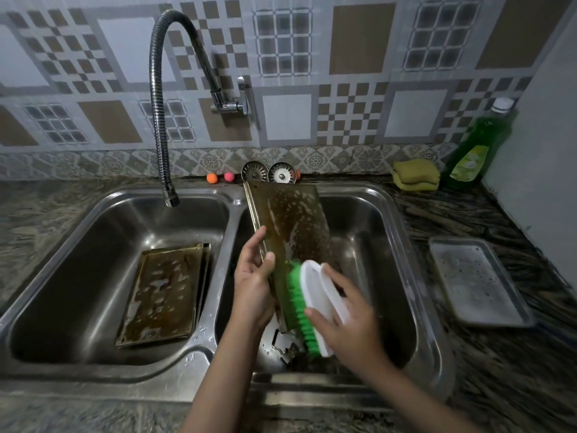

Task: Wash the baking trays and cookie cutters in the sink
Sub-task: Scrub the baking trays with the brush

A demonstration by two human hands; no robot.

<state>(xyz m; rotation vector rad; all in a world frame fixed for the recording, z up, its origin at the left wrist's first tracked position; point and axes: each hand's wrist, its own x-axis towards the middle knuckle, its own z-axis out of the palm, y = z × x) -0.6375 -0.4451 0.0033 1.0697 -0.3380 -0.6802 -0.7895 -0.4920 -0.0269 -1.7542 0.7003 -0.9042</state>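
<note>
Centre frame: left hand (254, 276) grips soapy baking tray (290, 226); right hand (346, 320) clasps scrubbing brush (307, 304). Wet tray may slip into sink (402, 245).

One tray (290, 226) stands tilted in the right basin (374, 220), another (162, 292) lies in the left basin (93, 245).

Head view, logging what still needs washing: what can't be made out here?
- Metal pieces on the right basin floor: half hidden behind the scrub brush and held tray, too dark to identify.
- Trays in the left basin: stacked, count unclear.
- Bottle label: too small to read.
- Right hand hides the brush's handle; left hand covers the tray's edge.
</note>
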